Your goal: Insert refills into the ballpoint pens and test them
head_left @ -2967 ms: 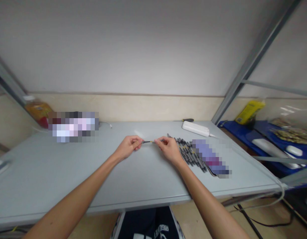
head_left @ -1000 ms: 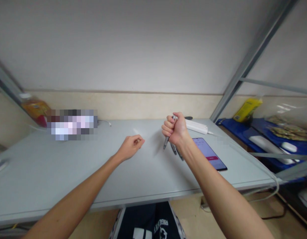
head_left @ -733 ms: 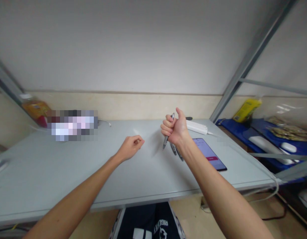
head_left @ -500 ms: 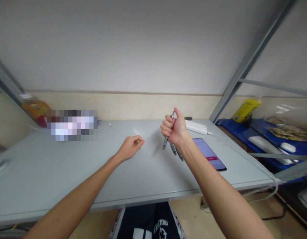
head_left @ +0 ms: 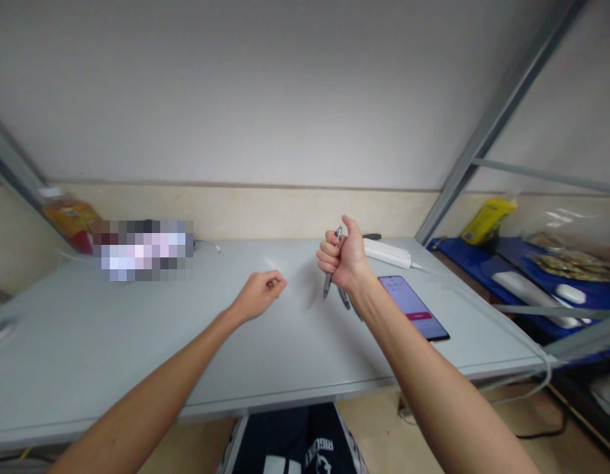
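Note:
My right hand (head_left: 342,257) is wrapped round a grey click pen (head_left: 327,287), held upright with its tip pointing down above the desk. The thumb is raised beside the pen's silver top, apart from it. Below the wrist, another grey pen (head_left: 344,298) lies on the desk, and part of one more shows next to it, mostly hidden by the forearm. My left hand (head_left: 259,293) rests on the desk with fingers curled in and nothing visible in them. To the right of my right forearm lies a phone (head_left: 408,304) with its screen lit.
The pale desk (head_left: 265,359) runs along a wall. A white power strip (head_left: 388,253) with a cable lies behind the phone. At the far left stand an orange bottle (head_left: 72,217) and a blurred-out item. A blue shelf surface (head_left: 463,253) to the right holds a yellow packet (head_left: 489,220).
The pen in my right hand has tilted slightly, and a thin point now shows at its lower end. The thumb has shifted a little left. My left hand has stayed in place.

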`<action>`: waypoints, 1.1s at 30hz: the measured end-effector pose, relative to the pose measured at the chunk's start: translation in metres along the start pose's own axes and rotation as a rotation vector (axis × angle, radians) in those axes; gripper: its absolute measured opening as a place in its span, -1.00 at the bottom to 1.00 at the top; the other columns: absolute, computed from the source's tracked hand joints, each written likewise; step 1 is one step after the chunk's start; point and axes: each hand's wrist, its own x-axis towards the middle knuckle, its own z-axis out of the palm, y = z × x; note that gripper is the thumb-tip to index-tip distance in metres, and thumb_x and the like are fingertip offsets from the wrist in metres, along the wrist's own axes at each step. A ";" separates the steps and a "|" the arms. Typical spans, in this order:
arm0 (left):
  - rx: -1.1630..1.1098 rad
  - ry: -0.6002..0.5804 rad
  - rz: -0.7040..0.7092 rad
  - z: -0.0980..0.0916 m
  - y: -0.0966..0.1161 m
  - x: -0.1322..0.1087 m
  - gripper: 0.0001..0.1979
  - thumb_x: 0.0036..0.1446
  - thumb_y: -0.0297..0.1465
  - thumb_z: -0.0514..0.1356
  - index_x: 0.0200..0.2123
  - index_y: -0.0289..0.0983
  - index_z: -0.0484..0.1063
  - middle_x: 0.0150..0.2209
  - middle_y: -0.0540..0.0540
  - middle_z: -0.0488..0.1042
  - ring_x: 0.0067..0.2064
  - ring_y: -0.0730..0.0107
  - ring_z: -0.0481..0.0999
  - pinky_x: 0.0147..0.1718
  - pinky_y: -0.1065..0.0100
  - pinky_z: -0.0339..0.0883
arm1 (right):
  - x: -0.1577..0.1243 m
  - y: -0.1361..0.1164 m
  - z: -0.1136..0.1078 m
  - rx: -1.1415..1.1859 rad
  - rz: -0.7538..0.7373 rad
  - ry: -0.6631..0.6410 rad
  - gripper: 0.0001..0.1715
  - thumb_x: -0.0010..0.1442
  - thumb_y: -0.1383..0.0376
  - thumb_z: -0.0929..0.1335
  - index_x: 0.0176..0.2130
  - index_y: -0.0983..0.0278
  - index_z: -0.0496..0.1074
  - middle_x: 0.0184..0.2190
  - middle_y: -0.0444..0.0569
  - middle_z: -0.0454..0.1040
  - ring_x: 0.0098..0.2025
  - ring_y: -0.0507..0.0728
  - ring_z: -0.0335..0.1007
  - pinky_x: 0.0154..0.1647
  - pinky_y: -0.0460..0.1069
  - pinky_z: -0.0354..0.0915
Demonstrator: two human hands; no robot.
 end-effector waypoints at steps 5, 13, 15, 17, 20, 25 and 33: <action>-0.005 -0.007 -0.009 0.000 0.002 0.000 -0.71 0.11 -0.25 0.05 -0.51 -0.31 0.37 -0.65 0.07 0.29 -0.58 0.55 0.23 -0.56 0.48 0.08 | 0.001 0.001 0.000 -0.026 -0.003 0.023 -0.55 0.14 0.15 0.09 -0.70 0.21 -0.09 -0.85 -0.31 -0.26 -0.76 -0.07 -0.46 -0.80 -0.15 -0.41; 0.003 -0.011 -0.007 0.000 0.002 0.000 -0.72 0.11 -0.25 0.05 -0.50 -0.31 0.39 -0.65 0.07 0.30 -0.58 0.54 0.23 -0.55 0.48 0.08 | -0.001 0.003 0.000 -0.048 0.023 0.040 -0.44 0.16 -0.03 0.09 -0.69 0.21 -0.10 -0.84 -0.32 -0.24 -0.76 -0.09 -0.44 -0.80 -0.16 -0.40; 0.005 -0.010 -0.007 0.000 0.003 0.000 -0.72 0.11 -0.26 0.05 -0.50 -0.31 0.39 -0.64 0.06 0.31 -0.57 0.54 0.24 -0.55 0.48 0.09 | -0.001 0.003 -0.001 -0.047 0.026 0.034 -0.44 0.16 -0.04 0.09 -0.68 0.21 -0.10 -0.84 -0.32 -0.24 -0.76 -0.09 -0.44 -0.80 -0.16 -0.40; 0.009 -0.011 -0.008 0.000 0.003 0.000 -0.72 0.11 -0.26 0.04 -0.50 -0.31 0.39 -0.64 0.06 0.31 -0.56 0.54 0.24 -0.54 0.48 0.10 | 0.000 0.003 -0.003 -0.051 0.031 0.027 -0.45 0.17 -0.04 0.09 -0.68 0.21 -0.09 -0.84 -0.32 -0.24 -0.75 -0.08 -0.44 -0.79 -0.16 -0.40; 0.013 -0.015 -0.007 0.000 0.003 0.000 -0.71 0.11 -0.25 0.04 -0.50 -0.31 0.39 -0.64 0.06 0.31 -0.57 0.54 0.24 -0.54 0.48 0.09 | 0.002 0.005 -0.006 -0.083 0.023 0.031 -0.47 0.18 -0.02 0.07 -0.66 0.22 -0.05 -0.83 -0.32 -0.23 -0.75 -0.08 -0.42 -0.77 -0.16 -0.38; 0.005 -0.018 -0.005 -0.001 0.003 -0.001 -0.71 0.11 -0.25 0.04 -0.50 -0.31 0.39 -0.63 0.05 0.33 -0.57 0.54 0.25 -0.55 0.48 0.10 | 0.013 0.032 -0.014 -0.387 -0.136 0.196 -0.75 0.15 0.19 0.14 -0.49 0.24 0.20 -0.75 -0.30 0.01 -0.73 -0.06 -0.13 -0.73 -0.16 -0.10; -0.011 -0.042 -0.005 -0.002 0.003 -0.001 -0.72 0.11 -0.26 0.04 -0.48 -0.32 0.39 -0.62 0.05 0.34 -0.56 0.53 0.28 -0.54 0.48 0.12 | 0.019 0.070 -0.036 -1.630 -0.316 0.234 -0.73 0.12 0.43 0.21 -0.22 0.38 0.41 -0.37 0.06 0.47 -0.29 0.10 0.37 -0.22 -0.06 0.20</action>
